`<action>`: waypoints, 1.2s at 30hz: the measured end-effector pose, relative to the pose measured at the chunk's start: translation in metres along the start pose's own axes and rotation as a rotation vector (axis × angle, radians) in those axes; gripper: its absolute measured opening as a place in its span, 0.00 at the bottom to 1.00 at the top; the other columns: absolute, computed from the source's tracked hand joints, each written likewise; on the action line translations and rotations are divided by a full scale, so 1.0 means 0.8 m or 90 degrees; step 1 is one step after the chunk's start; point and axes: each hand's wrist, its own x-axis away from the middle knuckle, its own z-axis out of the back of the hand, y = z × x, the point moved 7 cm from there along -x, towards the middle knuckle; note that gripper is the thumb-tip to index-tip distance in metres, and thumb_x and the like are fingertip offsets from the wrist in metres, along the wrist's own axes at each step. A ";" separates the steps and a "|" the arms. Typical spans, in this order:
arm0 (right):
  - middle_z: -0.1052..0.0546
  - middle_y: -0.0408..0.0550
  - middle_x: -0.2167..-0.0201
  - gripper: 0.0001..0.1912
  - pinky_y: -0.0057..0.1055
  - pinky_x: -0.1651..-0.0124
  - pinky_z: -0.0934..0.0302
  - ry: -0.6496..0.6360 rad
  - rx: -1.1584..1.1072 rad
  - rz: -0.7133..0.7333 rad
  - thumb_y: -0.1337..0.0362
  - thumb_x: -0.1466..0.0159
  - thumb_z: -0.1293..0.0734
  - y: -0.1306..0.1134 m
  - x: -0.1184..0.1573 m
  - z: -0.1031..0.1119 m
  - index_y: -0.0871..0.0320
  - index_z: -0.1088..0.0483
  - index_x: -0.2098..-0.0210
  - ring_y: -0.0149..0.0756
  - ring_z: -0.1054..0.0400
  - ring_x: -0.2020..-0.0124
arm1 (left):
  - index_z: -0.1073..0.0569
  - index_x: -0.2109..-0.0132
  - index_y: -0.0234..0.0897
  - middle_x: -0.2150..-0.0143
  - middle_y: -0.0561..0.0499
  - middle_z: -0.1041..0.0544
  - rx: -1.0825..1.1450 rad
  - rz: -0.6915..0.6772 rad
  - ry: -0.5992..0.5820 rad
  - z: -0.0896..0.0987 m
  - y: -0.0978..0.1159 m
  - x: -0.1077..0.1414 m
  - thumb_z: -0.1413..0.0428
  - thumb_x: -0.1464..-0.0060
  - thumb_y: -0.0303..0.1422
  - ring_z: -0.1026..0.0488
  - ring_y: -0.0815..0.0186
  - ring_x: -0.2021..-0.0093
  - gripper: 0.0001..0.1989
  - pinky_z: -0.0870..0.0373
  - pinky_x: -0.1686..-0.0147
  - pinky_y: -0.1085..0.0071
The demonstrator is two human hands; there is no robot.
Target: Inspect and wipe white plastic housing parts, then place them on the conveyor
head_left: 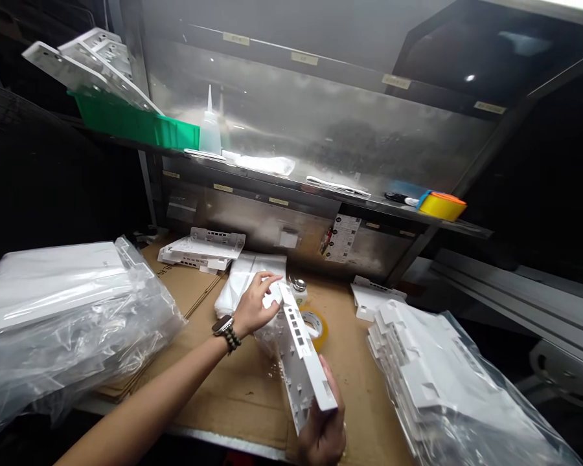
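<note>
A white plastic panel [298,343] with a row of square cutouts stands tilted on edge over the cardboard-covered table. My right hand [323,421] is wrapped round its near lower end. My left hand [257,304], with a watch and beaded bracelet at the wrist, is beside the panel's far end; its fingers are apart and bent, with nothing visible between them. Behind my left hand lies a stack of clear plastic bags [243,278]. A roll of yellowish tape [322,330] lies just right of the panel, with a small metal-topped item [298,285] behind it.
Bagged white panels [53,285] fill the left; stacked white panels [432,362] stand at the right. More panels [201,249] lie at the back left. The metal shelf [272,178] above holds a green bin [121,123], a squeeze bottle [210,133] and yellow tape [442,206].
</note>
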 end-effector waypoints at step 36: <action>0.19 0.62 0.49 0.32 0.45 0.50 0.26 -0.028 0.004 -0.014 0.43 0.27 0.45 -0.035 -0.017 0.031 0.60 0.28 0.40 0.57 0.23 0.47 | 0.29 0.34 0.45 0.37 0.53 0.23 -0.246 -0.288 -0.013 0.003 0.083 0.033 0.50 0.41 0.19 0.27 0.55 0.56 0.31 0.24 0.52 0.56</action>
